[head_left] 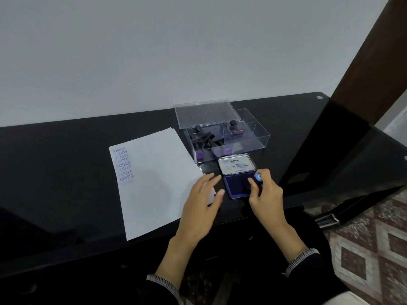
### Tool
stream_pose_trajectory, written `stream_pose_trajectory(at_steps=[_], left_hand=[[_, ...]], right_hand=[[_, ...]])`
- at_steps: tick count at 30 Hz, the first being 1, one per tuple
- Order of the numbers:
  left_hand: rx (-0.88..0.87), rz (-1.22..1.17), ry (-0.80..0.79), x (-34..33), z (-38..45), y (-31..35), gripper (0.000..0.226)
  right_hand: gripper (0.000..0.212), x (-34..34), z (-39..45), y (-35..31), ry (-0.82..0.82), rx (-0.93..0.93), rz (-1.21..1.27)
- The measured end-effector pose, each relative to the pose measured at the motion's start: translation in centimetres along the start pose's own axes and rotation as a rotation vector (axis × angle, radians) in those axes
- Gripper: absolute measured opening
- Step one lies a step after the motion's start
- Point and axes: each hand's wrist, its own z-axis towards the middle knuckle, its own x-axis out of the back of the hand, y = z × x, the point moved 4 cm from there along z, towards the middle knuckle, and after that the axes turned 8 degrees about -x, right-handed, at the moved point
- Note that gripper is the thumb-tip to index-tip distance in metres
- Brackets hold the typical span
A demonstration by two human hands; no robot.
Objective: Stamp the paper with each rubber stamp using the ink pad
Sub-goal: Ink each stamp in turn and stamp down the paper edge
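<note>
Black glossy surface point(66, 172) carries all items. White paper sheet point(154, 183) lies left of centre, slightly skewed; a column of blue "SAMPLE" imprints point(123, 166) runs down its far-left part, some inverted, some faint. Clear plastic box point(229, 139) sits at the far right of the sheet, its clear lid point(204, 113) propped open behind it. Inside the box lie several black-handled rubber stamps point(207, 142) with purple ends toward the near wall.

Blue ink pad in an open metal tin point(236, 186) sits just near the box; its raised lid point(236, 166) shows a white printed label.

Right hand point(266, 194): grip curled round a black stamp handle with a blue round cap point(258, 177), held upright at the right edge of the ink pad. Contact between stamp face and pad cannot be told; the fingers hide it.

Left hand point(202, 201): fingers spread and straight, holding nothing, over the sheet's right edge, fingertips beside the pad's left edge.

Dark sleeves with white-trimmed cuffs point(301, 258) show at both wrists.
</note>
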Motion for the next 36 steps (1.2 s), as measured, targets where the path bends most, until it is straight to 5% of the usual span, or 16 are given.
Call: stream_pose_trajectory(at_steps=[3,10,18,36], left_hand=[[0.015,-0.011,0.203,3.1,0.3,-0.2,0.024],[0.171,0.187,0.374,10.6,-0.7,-4.9,0.023],[0.329,0.399,0.357,15.7,-2.9,-9.5,0.032],[0.321,0.503,0.260,16.4,-4.9,-11.6,0.039]], right_hand=[[0.016,-0.1,-0.3,-0.1,0.003,0.024,-0.035],[0.016,0.0,-0.2,0.0,0.011,-0.017,0.022],[0.016,-0.1,-0.2,-0.2,0.011,-0.038,0.023],[0.016,0.0,-0.6,-0.9,-0.021,-0.060,-0.011]])
